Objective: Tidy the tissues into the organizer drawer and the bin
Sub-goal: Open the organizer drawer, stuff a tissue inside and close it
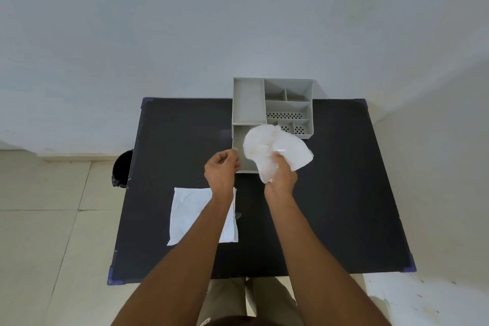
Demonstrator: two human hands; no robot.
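A grey organizer (248,99) with several compartments stands at the far edge of the black table (344,193). Its drawer (239,140) is pulled out toward me. My right hand (281,176) grips a crumpled white tissue (275,147), held over the drawer's right side. At the drawer's front left corner is my left hand (221,168), fingers curled and touching that corner. A second white tissue (190,209) lies flat on the table near me, partly under my left forearm. A black bin (122,168) stands on the floor by the table's left edge.
A pale wall rises right behind the table. Tiled floor lies on the left and right. My legs show below the table's near edge.
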